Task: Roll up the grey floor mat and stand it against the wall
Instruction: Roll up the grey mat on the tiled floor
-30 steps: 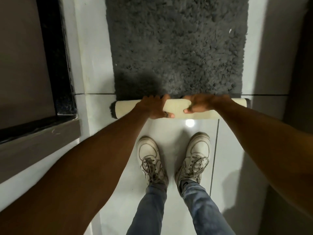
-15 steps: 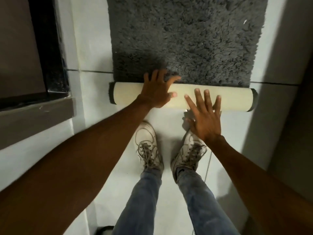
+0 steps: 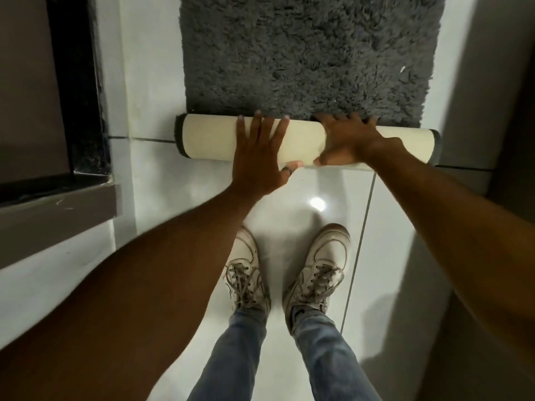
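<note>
The grey shaggy floor mat [image 3: 307, 53] lies flat on the white tiles ahead of me. Its near end is rolled into a tube showing the cream backing [image 3: 208, 134], lying crosswise in front of my feet. My left hand [image 3: 257, 151] rests flat on the roll's middle, fingers spread, thumb at the roll's near side. My right hand [image 3: 347, 140] presses on top of the roll just to the right, fingers spread and reaching over onto the grey pile. Neither hand is closed around the roll.
White glossy floor tiles [image 3: 388, 241] surround the mat. A dark door frame and threshold [image 3: 78, 96] stand at the left. A wall [image 3: 492, 82] runs along the right, close to the mat's edge. My two sneakers [image 3: 246, 273] stand just behind the roll.
The roll has grown thicker and moved forward over the mat. My right hand went from the floor side onto the top of the roll; my left hand slid back toward the near side.
</note>
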Demonstrator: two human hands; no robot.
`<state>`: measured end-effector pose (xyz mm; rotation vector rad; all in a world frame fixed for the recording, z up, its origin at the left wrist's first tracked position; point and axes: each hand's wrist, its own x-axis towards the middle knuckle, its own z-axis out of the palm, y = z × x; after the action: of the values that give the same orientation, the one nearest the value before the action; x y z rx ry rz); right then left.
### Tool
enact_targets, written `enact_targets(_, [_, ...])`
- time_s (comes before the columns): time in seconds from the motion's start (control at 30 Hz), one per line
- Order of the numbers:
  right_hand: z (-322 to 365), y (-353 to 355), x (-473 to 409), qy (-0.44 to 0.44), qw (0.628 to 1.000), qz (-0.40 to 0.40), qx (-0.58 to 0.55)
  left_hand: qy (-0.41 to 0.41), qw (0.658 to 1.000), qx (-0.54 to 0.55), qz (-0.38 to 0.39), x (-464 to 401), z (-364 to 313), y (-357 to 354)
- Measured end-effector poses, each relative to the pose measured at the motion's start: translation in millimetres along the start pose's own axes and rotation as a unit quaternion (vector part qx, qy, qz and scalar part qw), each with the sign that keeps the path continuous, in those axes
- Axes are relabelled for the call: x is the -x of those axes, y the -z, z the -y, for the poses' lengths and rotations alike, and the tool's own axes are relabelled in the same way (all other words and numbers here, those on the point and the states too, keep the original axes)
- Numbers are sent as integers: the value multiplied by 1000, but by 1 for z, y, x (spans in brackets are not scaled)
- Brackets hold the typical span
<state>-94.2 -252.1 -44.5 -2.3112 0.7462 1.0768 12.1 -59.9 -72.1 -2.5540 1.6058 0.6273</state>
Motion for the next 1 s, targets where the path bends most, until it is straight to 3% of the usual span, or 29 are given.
enact_targets(0.13, [25, -8, 18, -8, 991, -132, 7, -18, 998, -12, 60, -51, 22, 25])
enact_targets(0.23, [30, -26, 25, -16, 985, -161, 63, -38, 993, -8, 109, -77, 32, 40])
enact_targets(0.4, [24, -22, 0, -38, 974, -200, 96, -53, 997, -1, -49, -36, 12, 25])
enact_targets(0.57, [27, -26, 6, -41, 978, -199, 49, 10, 997, -29, -73, 3, -13, 3])
enact_targets(0.8, [31, -25, 25, -30, 998, -54, 24, 6, 997, -53, -56, 48, -33, -3])
enact_targets(0.9, [23, 0, 0, -25, 994, 95, 51, 10, 997, -62, -42, 52, -38, -3])
enact_targets(1.0, [33, -2, -12, -24, 961, 266, 66, 21, 998, -49, -17, 60, -41, -9])
